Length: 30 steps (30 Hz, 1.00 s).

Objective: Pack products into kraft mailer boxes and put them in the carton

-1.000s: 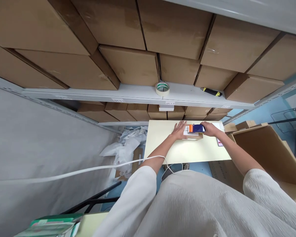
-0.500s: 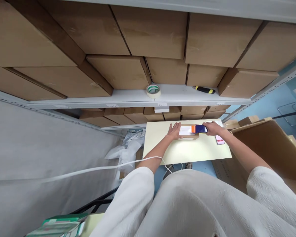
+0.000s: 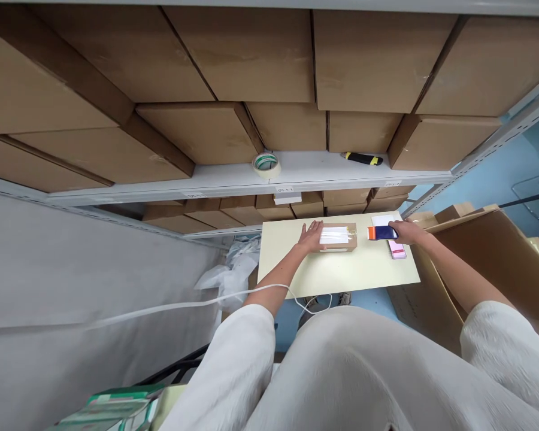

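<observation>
On the tabletop [image 3: 336,272], my open left hand [image 3: 312,236] touches 1 box's [image 3: 339,238] left end; right hand [image 3: 403,231] grips blue-orange tape dispenser [image 3: 381,233].

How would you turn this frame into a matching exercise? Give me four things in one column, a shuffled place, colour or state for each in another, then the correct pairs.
Column one
1. Left hand
2. Right hand
3. Tape roll
4. Box cutter

Column two
A. Black and yellow
B. Gripping the blue-and-orange tool
C. Pale outside, green on the inner ring
D. At the left end of the small cardboard box

Pairs: 1-D, 2-B, 3-C, 4-A
</observation>
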Each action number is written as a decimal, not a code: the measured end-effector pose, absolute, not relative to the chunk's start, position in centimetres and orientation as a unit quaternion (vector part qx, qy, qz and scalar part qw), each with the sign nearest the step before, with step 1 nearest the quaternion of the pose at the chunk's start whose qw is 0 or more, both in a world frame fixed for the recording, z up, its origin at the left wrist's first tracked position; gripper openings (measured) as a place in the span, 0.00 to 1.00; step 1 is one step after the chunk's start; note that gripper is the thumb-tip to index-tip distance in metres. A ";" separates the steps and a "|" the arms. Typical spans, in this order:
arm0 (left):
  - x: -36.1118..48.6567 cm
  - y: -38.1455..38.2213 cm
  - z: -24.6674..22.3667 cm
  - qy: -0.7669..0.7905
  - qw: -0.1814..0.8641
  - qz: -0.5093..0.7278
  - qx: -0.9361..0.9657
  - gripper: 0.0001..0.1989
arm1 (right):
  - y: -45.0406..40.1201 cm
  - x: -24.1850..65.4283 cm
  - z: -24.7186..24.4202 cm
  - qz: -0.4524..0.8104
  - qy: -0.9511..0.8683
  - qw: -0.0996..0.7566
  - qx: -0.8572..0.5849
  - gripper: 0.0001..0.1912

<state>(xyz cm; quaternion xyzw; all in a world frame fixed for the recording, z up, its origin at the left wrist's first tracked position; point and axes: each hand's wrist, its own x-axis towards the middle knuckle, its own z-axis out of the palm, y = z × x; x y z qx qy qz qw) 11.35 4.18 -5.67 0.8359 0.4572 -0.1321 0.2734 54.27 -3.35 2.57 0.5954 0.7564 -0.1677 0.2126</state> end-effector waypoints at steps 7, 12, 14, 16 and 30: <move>11.6 4.5 -6.1 0.454 0.271 -0.128 0.839 0.64 | -2.1 49.8 1.2 -0.154 0.732 0.268 0.608 0.27; 11.7 4.5 -6.2 0.458 0.274 -0.126 0.836 0.64 | -0.8 46.3 0.7 -0.145 0.725 0.283 0.611 0.28; 11.7 4.5 -6.2 0.458 0.275 -0.118 0.837 0.63 | -0.2 45.5 0.6 -0.140 0.725 0.288 0.610 0.27; 11.7 4.5 -6.2 0.458 0.277 -0.111 0.837 0.63 | 0.4 45.1 0.5 -0.140 0.721 0.291 0.613 0.27; 11.6 3.8 -5.6 0.461 0.282 -0.100 0.835 0.62 | -1.8 43.5 -4.5 -0.254 0.653 0.297 0.648 0.26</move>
